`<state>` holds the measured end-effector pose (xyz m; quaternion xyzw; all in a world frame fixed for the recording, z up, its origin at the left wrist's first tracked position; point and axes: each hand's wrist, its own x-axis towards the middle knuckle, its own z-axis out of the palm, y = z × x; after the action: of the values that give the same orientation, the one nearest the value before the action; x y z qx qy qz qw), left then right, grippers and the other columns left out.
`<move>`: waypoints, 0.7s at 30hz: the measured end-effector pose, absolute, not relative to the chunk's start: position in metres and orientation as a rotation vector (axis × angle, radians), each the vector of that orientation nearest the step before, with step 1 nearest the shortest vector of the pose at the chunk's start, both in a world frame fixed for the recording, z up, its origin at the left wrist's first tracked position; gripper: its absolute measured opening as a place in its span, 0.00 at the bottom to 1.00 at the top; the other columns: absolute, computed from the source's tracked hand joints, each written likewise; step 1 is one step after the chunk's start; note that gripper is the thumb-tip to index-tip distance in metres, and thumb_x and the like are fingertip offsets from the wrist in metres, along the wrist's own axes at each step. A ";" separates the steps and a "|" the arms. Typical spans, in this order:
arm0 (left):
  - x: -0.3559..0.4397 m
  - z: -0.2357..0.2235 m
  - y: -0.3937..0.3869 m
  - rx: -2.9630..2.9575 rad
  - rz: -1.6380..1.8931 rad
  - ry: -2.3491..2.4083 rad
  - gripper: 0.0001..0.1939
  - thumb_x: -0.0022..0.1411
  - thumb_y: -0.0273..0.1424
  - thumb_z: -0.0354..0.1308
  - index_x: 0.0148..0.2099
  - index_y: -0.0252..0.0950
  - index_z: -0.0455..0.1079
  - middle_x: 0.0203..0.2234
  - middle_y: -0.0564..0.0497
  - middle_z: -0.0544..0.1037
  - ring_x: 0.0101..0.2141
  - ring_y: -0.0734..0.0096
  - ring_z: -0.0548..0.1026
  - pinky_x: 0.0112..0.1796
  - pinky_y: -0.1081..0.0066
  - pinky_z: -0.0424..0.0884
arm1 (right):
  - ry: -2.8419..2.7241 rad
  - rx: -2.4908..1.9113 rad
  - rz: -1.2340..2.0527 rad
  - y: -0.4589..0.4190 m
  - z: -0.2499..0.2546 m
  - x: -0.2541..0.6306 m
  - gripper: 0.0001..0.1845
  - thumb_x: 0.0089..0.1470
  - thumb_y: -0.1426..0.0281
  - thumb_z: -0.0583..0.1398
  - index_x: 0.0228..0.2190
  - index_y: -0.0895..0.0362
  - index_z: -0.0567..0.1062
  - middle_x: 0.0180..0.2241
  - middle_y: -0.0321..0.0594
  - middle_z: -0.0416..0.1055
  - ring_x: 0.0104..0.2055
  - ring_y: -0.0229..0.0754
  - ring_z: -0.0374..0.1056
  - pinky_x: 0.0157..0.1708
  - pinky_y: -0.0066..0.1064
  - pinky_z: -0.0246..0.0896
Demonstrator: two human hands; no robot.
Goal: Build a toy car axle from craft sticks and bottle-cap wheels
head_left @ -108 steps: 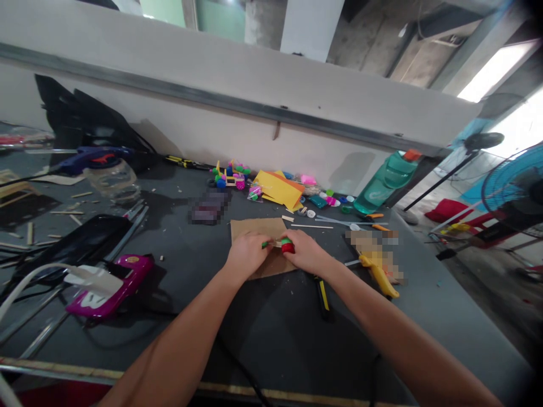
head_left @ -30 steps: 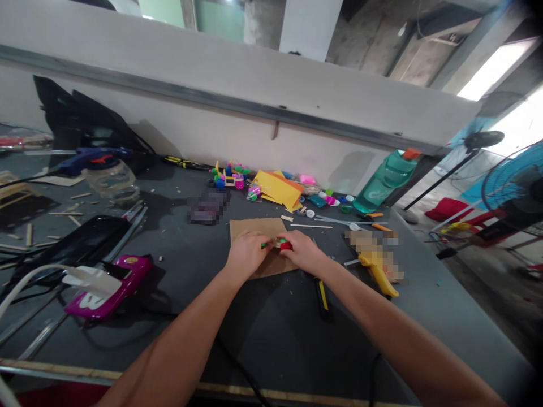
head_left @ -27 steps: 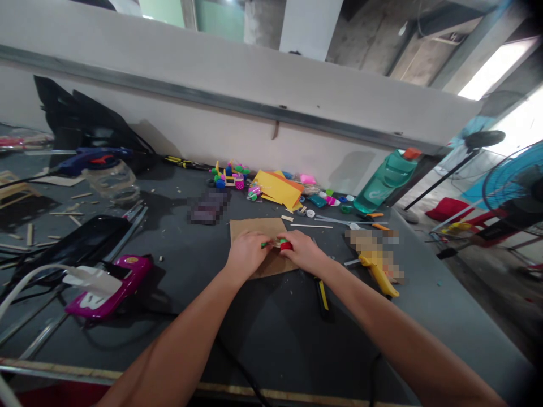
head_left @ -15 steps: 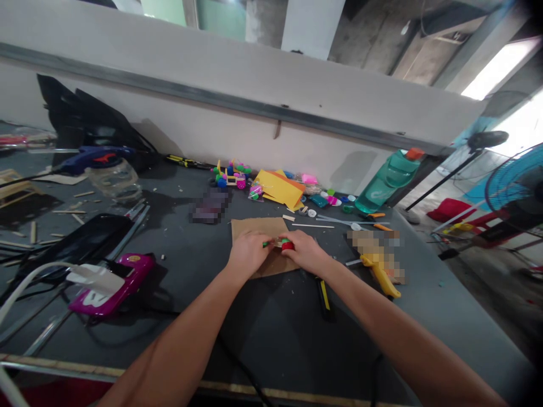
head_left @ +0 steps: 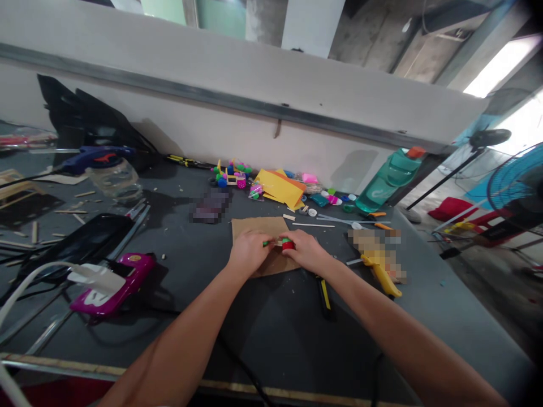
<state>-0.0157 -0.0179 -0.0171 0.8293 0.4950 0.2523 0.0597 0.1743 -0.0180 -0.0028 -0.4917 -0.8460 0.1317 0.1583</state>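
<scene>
Over a brown cardboard piece (head_left: 271, 224), both my hands meet around a small assembly with red and green bottle caps (head_left: 288, 243) and a pale, partly clear middle part. My left hand (head_left: 249, 252) pinches its green left end, which my fingers mostly cover. On the other side, my right hand (head_left: 304, 249) has its fingers closed on the red and green caps. A black and yellow utility knife (head_left: 325, 297) lies just below my right wrist. How the assembly is joined is too small to tell.
A magenta power strip (head_left: 114, 285) with a white plug stands left. Colourful small toys (head_left: 229, 175), yellow paper sheets (head_left: 278, 189) and a teal bottle (head_left: 388, 180) line the back. A yellow-handled tool (head_left: 382, 275) lies right; a blue glue gun (head_left: 99, 158) sits far left.
</scene>
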 end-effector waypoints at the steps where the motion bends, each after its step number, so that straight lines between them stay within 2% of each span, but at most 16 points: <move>1: -0.016 -0.017 -0.018 2.506 0.766 1.496 0.08 0.60 0.33 0.56 0.38 0.41 0.76 0.34 0.51 0.80 0.36 0.64 0.73 0.41 0.65 0.65 | -2.421 -1.402 0.375 -0.018 -0.003 0.174 0.21 0.48 0.73 0.64 0.46 0.57 0.72 0.43 0.44 0.72 0.46 0.45 0.65 0.47 0.36 0.57; 11: -0.016 -0.013 -0.019 2.538 0.752 1.458 0.08 0.60 0.32 0.56 0.38 0.40 0.76 0.33 0.50 0.80 0.36 0.62 0.74 0.40 0.65 0.66 | -2.447 -1.385 0.384 -0.016 -0.002 0.174 0.20 0.48 0.72 0.64 0.45 0.56 0.72 0.42 0.44 0.73 0.45 0.45 0.65 0.46 0.36 0.57; 13: -0.017 -0.013 -0.019 2.533 0.758 1.447 0.08 0.60 0.32 0.56 0.40 0.41 0.76 0.35 0.50 0.80 0.37 0.62 0.75 0.41 0.65 0.66 | -2.440 -1.384 0.401 -0.016 -0.001 0.174 0.20 0.48 0.73 0.64 0.46 0.57 0.72 0.42 0.44 0.73 0.46 0.45 0.65 0.47 0.36 0.57; 15: -0.017 -0.014 -0.019 2.505 0.771 1.474 0.14 0.58 0.33 0.58 0.47 0.42 0.73 0.38 0.49 0.80 0.39 0.61 0.74 0.42 0.64 0.66 | -2.430 -1.398 0.411 -0.016 -0.002 0.174 0.21 0.48 0.73 0.64 0.46 0.57 0.72 0.42 0.45 0.72 0.46 0.45 0.65 0.47 0.37 0.57; 18: -0.019 -0.016 -0.019 2.444 0.778 1.552 0.27 0.55 0.34 0.61 0.58 0.41 0.64 0.40 0.48 0.79 0.41 0.59 0.74 0.42 0.65 0.68 | -2.421 -1.420 0.408 -0.015 -0.003 0.175 0.21 0.48 0.72 0.64 0.46 0.57 0.71 0.42 0.45 0.72 0.46 0.45 0.65 0.47 0.37 0.57; 21: -0.020 -0.018 -0.017 2.414 0.754 1.582 0.29 0.55 0.35 0.62 0.59 0.41 0.63 0.39 0.48 0.79 0.41 0.59 0.74 0.41 0.65 0.69 | -2.427 -1.415 0.409 -0.015 -0.004 0.175 0.22 0.48 0.72 0.64 0.46 0.58 0.71 0.42 0.46 0.71 0.46 0.45 0.65 0.47 0.37 0.57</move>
<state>-0.0195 -0.0172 -0.0180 0.8068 0.5286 0.2520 0.0791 0.1749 -0.0148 -0.0044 -0.4927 -0.8452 0.1425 0.1505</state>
